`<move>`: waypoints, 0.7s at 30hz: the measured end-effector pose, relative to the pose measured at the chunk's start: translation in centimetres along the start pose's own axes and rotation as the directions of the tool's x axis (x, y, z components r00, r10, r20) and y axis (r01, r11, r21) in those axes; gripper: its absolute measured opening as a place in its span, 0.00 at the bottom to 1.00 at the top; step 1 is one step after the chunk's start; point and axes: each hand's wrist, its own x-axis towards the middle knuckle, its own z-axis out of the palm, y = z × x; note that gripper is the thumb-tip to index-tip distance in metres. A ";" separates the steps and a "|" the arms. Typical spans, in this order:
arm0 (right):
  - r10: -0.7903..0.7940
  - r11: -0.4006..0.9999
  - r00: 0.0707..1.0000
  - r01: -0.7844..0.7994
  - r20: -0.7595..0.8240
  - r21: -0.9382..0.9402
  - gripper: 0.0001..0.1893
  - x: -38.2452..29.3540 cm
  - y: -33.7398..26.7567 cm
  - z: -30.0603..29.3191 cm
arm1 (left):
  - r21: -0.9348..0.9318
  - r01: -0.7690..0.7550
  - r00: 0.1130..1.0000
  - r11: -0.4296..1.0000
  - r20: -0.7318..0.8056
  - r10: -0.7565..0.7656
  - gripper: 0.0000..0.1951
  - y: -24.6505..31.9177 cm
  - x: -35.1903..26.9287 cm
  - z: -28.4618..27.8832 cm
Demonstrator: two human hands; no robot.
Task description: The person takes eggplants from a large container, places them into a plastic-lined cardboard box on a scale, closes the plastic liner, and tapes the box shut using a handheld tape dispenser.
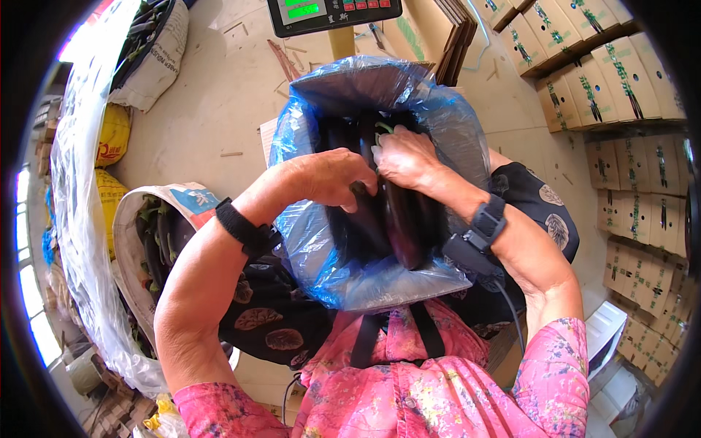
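Observation:
A cardboard box lined with blue plastic film (306, 263) stands between my knees and holds several long dark eggplants (404, 230). Inside it, my left hand (348, 178) bends over the eggplants with thumb and forefinger around the stem end of one; how firmly it grips is not clear. Close beside it, my right hand (402, 153) has its fingers curled at the green stem of another eggplant near the box's far side. Its fingertips are partly hidden, so its hold cannot be told. Both wrists wear black straps.
A digital scale display (337, 13) stands beyond the box, with flattened cardboard (438, 33) beside it. At left are an open sack of eggplants (128, 219), another sack (159, 71) and yellow bags (112, 137). Stacked printed cartons (619, 82) line the right.

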 end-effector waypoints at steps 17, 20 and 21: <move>0.074 0.347 0.996 0.029 -0.058 0.938 0.15 -13.3 -1.8 -13.5 | 0.246 -0.246 0.899 0.938 -0.303 0.315 0.12 12.7 -0.7 -10.2; 0.166 0.099 0.968 0.171 -0.186 0.980 0.14 -14.4 -2.6 -13.6 | 0.301 -0.274 0.861 0.913 -0.347 0.373 0.12 14.9 -0.8 -10.2; 0.230 0.034 0.944 0.233 -0.234 0.972 0.14 -15.3 -2.5 -14.2 | 0.361 -0.303 0.803 0.882 -0.401 0.440 0.13 16.1 0.0 -10.8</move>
